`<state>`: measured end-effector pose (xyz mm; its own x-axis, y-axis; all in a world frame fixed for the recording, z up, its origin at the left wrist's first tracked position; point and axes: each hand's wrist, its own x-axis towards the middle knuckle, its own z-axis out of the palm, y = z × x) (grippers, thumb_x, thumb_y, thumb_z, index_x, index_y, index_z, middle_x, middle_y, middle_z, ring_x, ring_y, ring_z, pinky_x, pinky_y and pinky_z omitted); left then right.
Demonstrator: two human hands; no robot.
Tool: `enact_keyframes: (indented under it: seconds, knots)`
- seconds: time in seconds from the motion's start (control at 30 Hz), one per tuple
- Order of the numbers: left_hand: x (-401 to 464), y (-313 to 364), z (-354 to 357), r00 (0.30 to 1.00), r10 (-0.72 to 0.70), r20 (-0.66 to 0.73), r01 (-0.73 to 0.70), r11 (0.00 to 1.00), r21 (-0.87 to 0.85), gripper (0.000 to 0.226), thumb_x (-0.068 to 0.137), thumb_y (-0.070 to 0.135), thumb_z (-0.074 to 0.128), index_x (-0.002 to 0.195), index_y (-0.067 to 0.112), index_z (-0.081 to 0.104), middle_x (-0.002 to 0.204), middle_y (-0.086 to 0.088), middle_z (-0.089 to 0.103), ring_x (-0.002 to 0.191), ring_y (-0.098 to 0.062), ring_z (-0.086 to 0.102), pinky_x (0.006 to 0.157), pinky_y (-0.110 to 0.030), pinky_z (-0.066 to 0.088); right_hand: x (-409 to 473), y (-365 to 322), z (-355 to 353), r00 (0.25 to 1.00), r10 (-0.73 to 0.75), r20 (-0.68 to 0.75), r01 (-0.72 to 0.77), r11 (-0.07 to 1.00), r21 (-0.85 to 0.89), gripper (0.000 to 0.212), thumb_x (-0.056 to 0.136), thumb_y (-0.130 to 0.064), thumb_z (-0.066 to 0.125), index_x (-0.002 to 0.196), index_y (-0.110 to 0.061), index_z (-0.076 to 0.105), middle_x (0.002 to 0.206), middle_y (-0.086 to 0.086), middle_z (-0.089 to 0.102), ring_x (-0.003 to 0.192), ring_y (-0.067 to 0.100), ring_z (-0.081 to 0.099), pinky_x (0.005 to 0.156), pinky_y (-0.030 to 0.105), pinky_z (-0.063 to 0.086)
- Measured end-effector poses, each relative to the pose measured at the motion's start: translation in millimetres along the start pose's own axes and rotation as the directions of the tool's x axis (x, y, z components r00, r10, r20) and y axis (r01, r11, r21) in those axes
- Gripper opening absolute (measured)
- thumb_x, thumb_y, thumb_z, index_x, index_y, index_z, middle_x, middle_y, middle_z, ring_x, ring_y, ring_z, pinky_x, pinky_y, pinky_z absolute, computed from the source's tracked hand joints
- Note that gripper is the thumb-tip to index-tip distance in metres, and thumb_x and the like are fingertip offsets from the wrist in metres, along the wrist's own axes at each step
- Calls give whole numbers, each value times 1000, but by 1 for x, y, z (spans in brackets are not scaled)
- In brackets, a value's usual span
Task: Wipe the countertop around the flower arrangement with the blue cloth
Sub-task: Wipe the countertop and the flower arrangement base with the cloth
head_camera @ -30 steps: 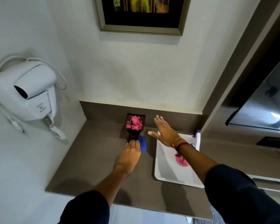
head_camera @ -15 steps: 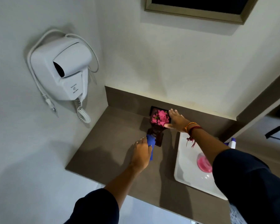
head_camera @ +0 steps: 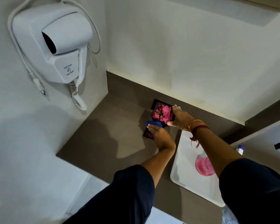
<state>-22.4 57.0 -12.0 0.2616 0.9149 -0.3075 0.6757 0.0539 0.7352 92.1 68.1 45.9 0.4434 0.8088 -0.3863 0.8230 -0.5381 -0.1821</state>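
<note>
The flower arrangement [head_camera: 162,113], pink blooms in a dark square vase, stands near the back of the brown countertop [head_camera: 103,135]. My right hand [head_camera: 179,118] grips the vase's rim from the right side. My left hand [head_camera: 160,136] presses the blue cloth [head_camera: 153,123] down at the vase's front left corner; only a small fold of cloth shows past my fingers. The lower part of the vase is partly hidden behind my left hand.
A white tray [head_camera: 183,165] with a pink glass [head_camera: 204,165] lies on the counter to the right. A spray bottle top [head_camera: 239,148] shows beyond the tray. A white wall hair dryer [head_camera: 55,46] with coiled cord hangs on the left wall.
My right hand moved left from above the tray onto the vase and took hold of its rim. My left hand with the cloth slid up against the vase's front. The camera view shifted left and down.
</note>
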Motion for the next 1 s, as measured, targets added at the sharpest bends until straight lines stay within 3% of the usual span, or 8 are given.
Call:
enact_keyframes:
  seconds: [0.1, 0.37, 0.53, 0.63, 0.7, 0.8, 0.93, 1.0]
  knots:
    - [-9, -3, 15, 993, 74, -97, -69, 996, 54, 62, 96, -1, 51, 146, -12, 16, 152, -34, 28, 142, -39, 30, 117, -38, 30, 1, -2, -2, 1000, -10, 2, 10, 1000, -6, 98, 87, -35, 69, 155, -2, 7, 164, 18, 4, 152, 34, 5, 122, 45, 17]
    - [-23, -25, 20, 947, 290, 136, -319, 896, 308, 71, 87, 19, 69, 133, -20, 31, 135, -32, 54, 127, -40, 52, 106, -38, 47, 0, -4, 0, 1000, -4, 7, 4, 1000, -5, 98, 88, -35, 67, 155, -1, 5, 164, 19, 1, 152, 35, 3, 122, 46, 16]
    - [-16, -64, 18, 853, 490, 178, -516, 746, 421, 60, 88, 1, 63, 140, -11, 36, 142, -31, 46, 132, -37, 47, 109, -39, 44, -5, -8, -4, 1000, 7, 15, -7, 1000, -21, 97, 89, -34, 66, 155, 1, 4, 164, 21, -2, 152, 35, 1, 123, 46, 15]
    - [-9, -77, 3, 890, 444, 102, -450, 821, 351, 47, 96, 7, 51, 140, -3, 39, 137, -24, 54, 117, -32, 61, 94, -36, 53, -8, -10, -6, 999, 20, 33, -18, 999, -42, 97, 91, -35, 65, 155, 2, 1, 164, 21, -5, 152, 34, -1, 123, 45, 13]
    - [-3, -76, -10, 961, 270, 55, -274, 918, 288, 36, 99, 16, 47, 132, 1, 46, 123, -19, 63, 106, -32, 65, 86, -40, 54, -10, -12, -8, 999, 22, 34, -20, 999, -42, 98, 90, -35, 65, 155, 2, 1, 164, 21, -4, 153, 34, -1, 123, 45, 13]
    - [13, -70, -24, 997, 54, -51, -43, 981, 189, 36, 99, 13, 45, 131, -3, 45, 126, -24, 60, 115, -36, 60, 94, -43, 50, -10, -15, -9, 1000, 18, 21, -17, 998, -58, 98, 88, -37, 67, 155, 2, 6, 164, 22, 1, 152, 35, 4, 123, 46, 16]
    - [20, -53, -15, 994, 110, 24, -112, 968, 226, 53, 102, 7, 38, 149, -6, 16, 156, -27, 24, 145, -33, 25, 118, -38, 28, -8, -12, -8, 999, 25, 24, -23, 997, -77, 99, 87, -39, 67, 155, 1, 7, 164, 21, 4, 152, 34, 6, 122, 44, 17]
    - [19, -45, 1, 989, 128, 77, -143, 958, 249, 51, 101, 5, 40, 147, -6, 23, 154, -29, 28, 142, -37, 29, 116, -39, 32, -6, -12, -7, 999, 19, 26, -17, 997, -74, 100, 87, -39, 67, 155, 2, 6, 164, 21, 3, 152, 34, 6, 122, 44, 17]
